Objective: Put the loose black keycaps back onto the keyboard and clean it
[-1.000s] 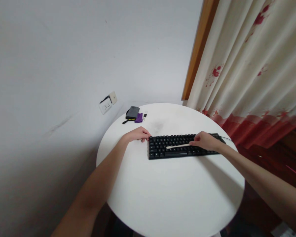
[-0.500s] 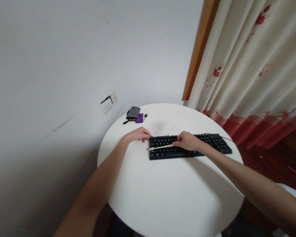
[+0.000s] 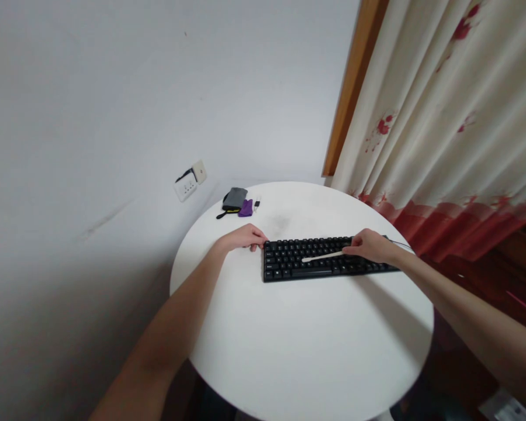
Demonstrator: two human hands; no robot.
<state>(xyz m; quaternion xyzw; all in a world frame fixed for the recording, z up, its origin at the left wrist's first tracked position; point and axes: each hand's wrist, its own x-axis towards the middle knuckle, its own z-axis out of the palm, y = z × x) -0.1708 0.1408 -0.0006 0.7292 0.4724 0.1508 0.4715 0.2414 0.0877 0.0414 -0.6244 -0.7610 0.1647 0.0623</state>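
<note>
A black keyboard (image 3: 298,271) lies flat on the round white table (image 3: 307,333). My left hand (image 3: 246,237) is at its far left corner, fingers closed against the edge there. Over the right part of the keys, my right hand (image 3: 370,245) pinches the end of a slim, pale toothbrush (image 3: 324,256). The white head of the toothbrush points left and rests on or just above the middle rows of keys. My right hand and wrist cover some of the keys on the right side.
At the table's far left lie a folded grey cloth (image 3: 235,198), a purple cloth (image 3: 246,208) and a small black-and-white item (image 3: 257,204). A cable (image 3: 401,243) leaves the keyboard at the right. A wall socket (image 3: 186,187) and a curtain (image 3: 438,128) are beyond the table.
My right hand has moved right along the keyboard, carrying the toothbrush head from the left edge towards the middle keys. My left hand stays at the corner. The view has shifted slightly.
</note>
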